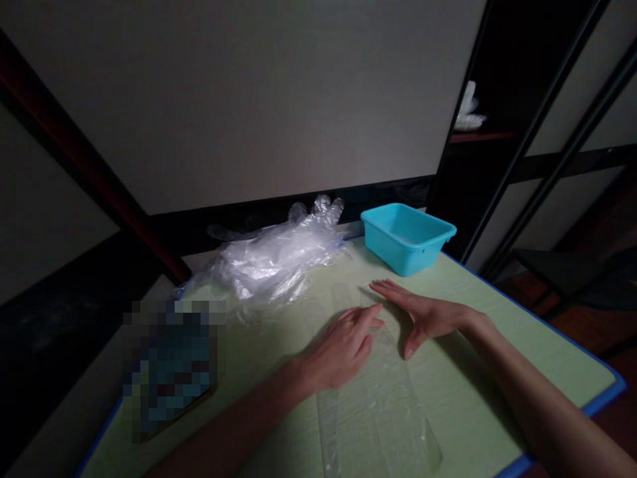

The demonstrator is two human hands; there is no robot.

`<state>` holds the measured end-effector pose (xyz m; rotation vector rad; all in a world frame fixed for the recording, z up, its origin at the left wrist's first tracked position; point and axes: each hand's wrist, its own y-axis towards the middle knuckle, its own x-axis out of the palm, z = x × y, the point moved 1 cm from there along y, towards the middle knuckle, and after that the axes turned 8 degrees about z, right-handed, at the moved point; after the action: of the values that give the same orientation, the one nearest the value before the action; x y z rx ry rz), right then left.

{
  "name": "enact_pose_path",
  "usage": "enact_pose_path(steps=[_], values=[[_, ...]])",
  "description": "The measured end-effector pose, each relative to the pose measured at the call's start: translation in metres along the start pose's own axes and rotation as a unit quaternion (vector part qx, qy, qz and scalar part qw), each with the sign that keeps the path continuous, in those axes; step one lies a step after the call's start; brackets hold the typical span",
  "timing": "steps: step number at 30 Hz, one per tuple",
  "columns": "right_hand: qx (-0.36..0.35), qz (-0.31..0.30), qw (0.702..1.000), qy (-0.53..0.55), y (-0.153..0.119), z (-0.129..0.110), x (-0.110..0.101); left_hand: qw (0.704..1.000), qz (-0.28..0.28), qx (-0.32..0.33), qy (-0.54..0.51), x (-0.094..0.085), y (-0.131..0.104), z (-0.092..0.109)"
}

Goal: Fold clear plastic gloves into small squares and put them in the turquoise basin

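Note:
A clear plastic glove [373, 411] lies flat on the green table, its cuff end toward me and its finger end under and beyond my hands. My left hand [343, 345] rests on the glove, palm down, with its fingers loosely apart and pointing right. To the right of it, my right hand [423, 315] is spread, fingertips near the glove's far right edge and thumb apart from the fingers. Neither hand grips anything that I can see. A heap of crumpled clear plastic gloves [273, 259] sits at the back of the table.
A turquoise plastic basin [411, 236] stands at the table's back right corner. A pixelated item [179, 365] lies at the left edge. Behind the green table [547, 372] with its blue rim are pale cabinet panels. A dark chair is at the right.

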<state>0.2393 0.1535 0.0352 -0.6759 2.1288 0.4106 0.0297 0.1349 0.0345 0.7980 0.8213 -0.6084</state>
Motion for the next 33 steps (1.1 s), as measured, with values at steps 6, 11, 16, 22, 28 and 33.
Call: enact_pose_path(steps=[6, 11, 16, 22, 28, 33], values=[[-0.010, 0.093, 0.996, -0.008, 0.002, 0.004, -0.005, 1.000, -0.003, -0.008, -0.003, 0.001, 0.000, -0.001], [-0.015, 0.089, 0.996, -0.025, 0.008, 0.002, 0.002, 1.000, -0.005, -0.011, 0.002, 0.002, 0.000, -0.002], [-0.049, 0.094, 0.994, -0.027, 0.011, 0.006, 0.008, 1.000, -0.002, -0.007, 0.010, 0.003, 0.000, -0.003], [-0.049, 0.065, 0.997, -0.013, 0.009, 0.010, 0.008, 1.000, -0.004, -0.004, 0.009, 0.003, 0.001, -0.003], [-0.015, 0.013, 1.000, -0.010, 0.005, 0.002, 0.005, 1.000, 0.001, -0.004, 0.013, 0.003, 0.001, -0.002], [-0.018, -0.017, 1.000, -0.005, 0.002, -0.002, 0.003, 1.000, -0.002, -0.002, 0.007, 0.001, 0.001, -0.002]])
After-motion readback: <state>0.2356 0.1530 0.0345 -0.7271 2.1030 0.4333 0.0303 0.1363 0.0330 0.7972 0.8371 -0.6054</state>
